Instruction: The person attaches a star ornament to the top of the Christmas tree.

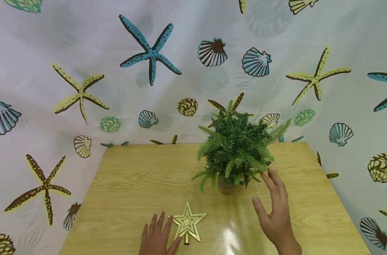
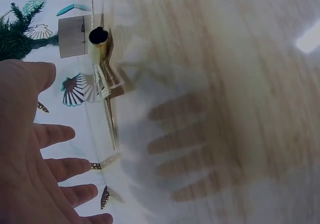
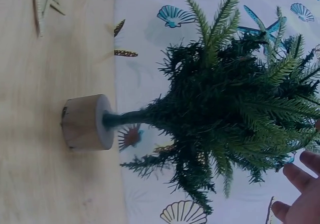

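A small green artificial tree (image 1: pixel 236 145) stands upright on a round wooden base (image 3: pixel 85 123) on the table. To its right is my right hand (image 1: pixel 276 212), fingers spread and extended, the fingertips close to the lower branches; whether they touch is unclear. In the right wrist view, that hand (image 3: pixel 302 194) shows at the lower right edge beside the tree (image 3: pixel 235 99). A gold glittery star (image 1: pixel 187 221) with a short tube lies nearer the front edge. My left hand (image 1: pixel 156 235) is just left of the star, fingers straight, holding nothing visible; the left wrist view shows its palm side (image 2: pixel 30 159).
The wooden table (image 1: pixel 133 177) reaches back to a hanging white cloth (image 1: pixel 180 21) printed with starfish and shells, which also runs down the left and right sides. Bright light reflects off the tabletop near the front.
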Tool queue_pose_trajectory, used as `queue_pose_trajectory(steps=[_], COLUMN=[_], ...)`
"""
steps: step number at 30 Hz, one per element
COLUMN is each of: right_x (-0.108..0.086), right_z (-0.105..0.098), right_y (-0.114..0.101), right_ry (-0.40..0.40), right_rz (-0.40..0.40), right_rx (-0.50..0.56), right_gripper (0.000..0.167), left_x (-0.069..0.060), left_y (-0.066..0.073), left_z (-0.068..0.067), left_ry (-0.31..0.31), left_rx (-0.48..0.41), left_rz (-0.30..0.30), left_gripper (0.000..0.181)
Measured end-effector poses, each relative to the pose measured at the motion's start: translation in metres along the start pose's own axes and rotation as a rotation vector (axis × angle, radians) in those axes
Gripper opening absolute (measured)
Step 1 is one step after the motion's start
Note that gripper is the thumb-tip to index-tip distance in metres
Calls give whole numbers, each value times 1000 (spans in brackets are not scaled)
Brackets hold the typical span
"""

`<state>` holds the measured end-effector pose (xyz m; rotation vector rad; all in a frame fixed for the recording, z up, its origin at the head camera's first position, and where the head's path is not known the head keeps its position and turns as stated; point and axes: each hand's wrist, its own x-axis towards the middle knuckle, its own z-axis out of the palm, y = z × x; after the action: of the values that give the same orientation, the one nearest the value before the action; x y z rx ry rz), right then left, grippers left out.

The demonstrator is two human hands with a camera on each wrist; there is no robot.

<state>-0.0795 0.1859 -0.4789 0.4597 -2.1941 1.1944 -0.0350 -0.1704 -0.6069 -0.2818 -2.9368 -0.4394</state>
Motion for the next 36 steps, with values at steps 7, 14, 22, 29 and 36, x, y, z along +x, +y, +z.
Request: queue_pose_trajectory(steps=[7, 14, 22, 29, 36], right_x=[19, 34, 50, 67, 81], right_z=[3, 2, 1, -1, -5], right_y=[0, -2, 3, -11, -28], right_ry=[124, 175, 136, 119, 162], right_rz=[-106, -156, -187, -187, -150], right_rx=[56, 57, 52, 93, 92], right_gripper=[44, 47, 54, 39, 32], left_x=[-2, -2, -1, -1, 2], left_y=[-3, -2, -2, -3, -3], left_z=[9, 14, 17, 21, 21], left_ry=[-39, -98, -143, -144, -118], left_rx=[-35, -54, -58, -2, 13], left_rz=[7, -10, -14, -22, -28], left_gripper=[58, 60, 62, 60, 58])
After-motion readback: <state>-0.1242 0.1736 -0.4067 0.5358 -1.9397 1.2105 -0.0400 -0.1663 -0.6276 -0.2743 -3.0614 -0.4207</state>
